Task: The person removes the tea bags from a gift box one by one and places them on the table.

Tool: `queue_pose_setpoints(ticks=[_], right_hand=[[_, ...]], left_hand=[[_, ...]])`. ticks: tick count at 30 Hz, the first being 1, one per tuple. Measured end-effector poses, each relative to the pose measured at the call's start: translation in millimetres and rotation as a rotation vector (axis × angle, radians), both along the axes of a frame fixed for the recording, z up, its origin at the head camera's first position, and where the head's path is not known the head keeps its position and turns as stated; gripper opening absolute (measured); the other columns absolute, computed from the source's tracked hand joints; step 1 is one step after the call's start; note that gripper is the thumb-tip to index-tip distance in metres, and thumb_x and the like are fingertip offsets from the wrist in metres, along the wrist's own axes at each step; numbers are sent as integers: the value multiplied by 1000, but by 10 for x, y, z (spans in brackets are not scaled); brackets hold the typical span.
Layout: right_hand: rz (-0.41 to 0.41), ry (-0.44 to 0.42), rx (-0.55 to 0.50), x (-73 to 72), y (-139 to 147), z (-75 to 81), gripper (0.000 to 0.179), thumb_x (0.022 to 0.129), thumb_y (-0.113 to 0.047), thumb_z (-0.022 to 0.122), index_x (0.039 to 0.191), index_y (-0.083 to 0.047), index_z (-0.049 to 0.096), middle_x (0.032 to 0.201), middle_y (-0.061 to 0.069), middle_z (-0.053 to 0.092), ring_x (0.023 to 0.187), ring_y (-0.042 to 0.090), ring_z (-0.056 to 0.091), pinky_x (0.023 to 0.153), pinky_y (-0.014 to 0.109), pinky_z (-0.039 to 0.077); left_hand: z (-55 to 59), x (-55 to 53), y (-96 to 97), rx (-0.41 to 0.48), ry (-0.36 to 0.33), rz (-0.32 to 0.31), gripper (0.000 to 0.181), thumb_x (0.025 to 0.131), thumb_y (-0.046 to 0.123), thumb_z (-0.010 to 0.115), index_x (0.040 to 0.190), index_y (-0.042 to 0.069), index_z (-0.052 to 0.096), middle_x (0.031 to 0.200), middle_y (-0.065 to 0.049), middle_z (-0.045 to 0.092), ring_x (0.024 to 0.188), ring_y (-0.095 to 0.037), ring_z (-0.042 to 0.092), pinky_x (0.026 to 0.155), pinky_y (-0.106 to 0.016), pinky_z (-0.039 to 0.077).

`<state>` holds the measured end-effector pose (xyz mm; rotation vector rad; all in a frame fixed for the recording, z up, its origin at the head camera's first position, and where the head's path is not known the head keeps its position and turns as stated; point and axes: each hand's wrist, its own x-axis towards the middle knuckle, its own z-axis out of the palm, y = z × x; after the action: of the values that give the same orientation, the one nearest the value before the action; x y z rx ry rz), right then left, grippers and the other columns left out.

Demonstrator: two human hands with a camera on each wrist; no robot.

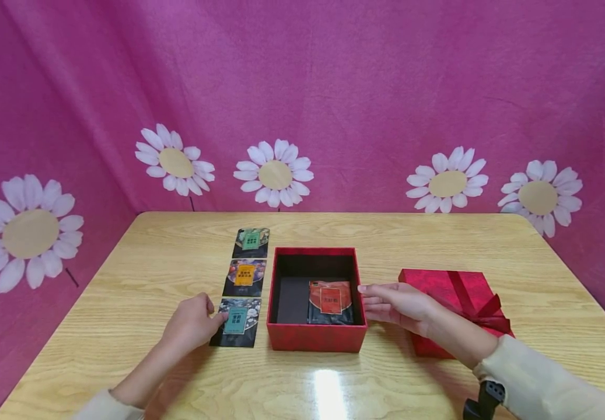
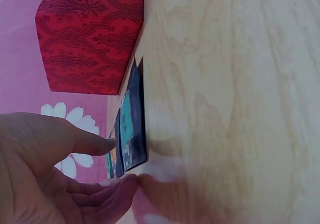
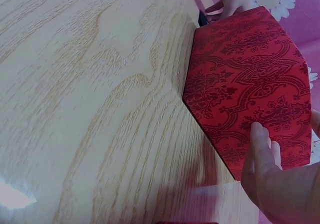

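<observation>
A red patterned box (image 1: 317, 338) without its lid stands mid-table, dark inside. In its right part lies a packet with a red label (image 1: 331, 301). Left of the box, a packet with a teal label (image 1: 236, 322) lies flat. My left hand (image 1: 192, 324) is at that packet's left edge; the left wrist view shows the thumb above it and loosely bent fingers low beside it, with a gap between. My right hand (image 1: 398, 302) rests its extended fingers against the box's right wall, the thumb at the rim. In the right wrist view the fingertips (image 3: 258, 129) touch the patterned side.
Behind the teal packet lie an orange-labelled packet (image 1: 244, 277) and a green-labelled packet (image 1: 251, 242) in a column. A red lid with a ribbon bow (image 1: 457, 297) sits to the right, partly behind the right forearm. A pink flowered curtain (image 1: 334, 105) hangs beyond the wooden table (image 1: 386, 233).
</observation>
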<state>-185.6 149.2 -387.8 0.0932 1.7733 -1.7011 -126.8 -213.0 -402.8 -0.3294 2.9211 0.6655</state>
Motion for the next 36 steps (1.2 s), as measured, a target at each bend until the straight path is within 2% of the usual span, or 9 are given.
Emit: queue_pose_setpoints(ticks=[4,8,10,14,17,22,26,31,36], right_hand=[[-2,-2,-9,0,-4,-4,64,95,-32,58,140,9,38,122,17,67,100,18,70,90,30,56],[1,-2,-15,-4,4,-12,66,94,-33,59,140,9,38,120,15,68,100,17,71,89,30,56],[1,-4,-16,-4,9,-13,67,94,-34,60,140,9,38,120,15,68,100,17,71,89,30,57],[-4,-7,-19,-3,11,-15,69,93,-35,62,140,9,38,119,14,69,100,17,71,89,30,57],[-3,-5,-20,-1,7,-13,68,93,-34,61,140,9,37,119,14,68,99,17,71,89,30,56],[-9,-1,-8,3,-3,-13,66,93,-35,61,139,9,40,117,13,69,98,17,71,89,30,57],[-19,-1,7,-1,0,-14,67,92,-37,62,139,7,42,117,13,70,100,19,71,89,29,57],[-28,-3,8,5,5,-14,68,92,-37,63,139,7,42,117,13,70,100,19,71,88,29,57],[-17,4,7,11,2,-15,69,92,-37,62,139,8,41,120,15,68,101,20,71,89,29,57]], left_hand=[[43,-2,-26,3,-28,-4,34,87,31,69,91,0,56,76,-9,55,70,-21,50,55,-26,36],[94,-26,-35,24,-9,-30,37,87,31,67,101,-2,57,81,-10,61,71,-19,53,57,-28,41],[130,-47,-19,57,4,-37,41,88,30,66,108,-3,56,89,-12,64,75,-20,56,61,-31,47],[200,-104,49,125,58,-59,45,89,29,65,117,-5,54,107,-19,64,94,-28,61,78,-41,55],[234,-148,112,188,88,-84,45,90,27,64,122,-4,53,117,-21,62,105,-31,59,86,-45,54],[279,-208,205,331,70,-98,51,91,24,64,133,-2,48,126,-20,58,108,-28,58,89,-40,55],[350,-256,265,414,50,-109,56,93,24,62,140,-1,43,134,-21,56,118,-32,58,97,-43,52],[427,-344,319,561,54,-172,55,94,22,59,142,0,42,140,-21,52,127,-34,54,104,-44,48],[481,-444,377,718,101,-231,51,95,24,58,141,5,45,140,-18,53,127,-31,55,107,-43,46]])
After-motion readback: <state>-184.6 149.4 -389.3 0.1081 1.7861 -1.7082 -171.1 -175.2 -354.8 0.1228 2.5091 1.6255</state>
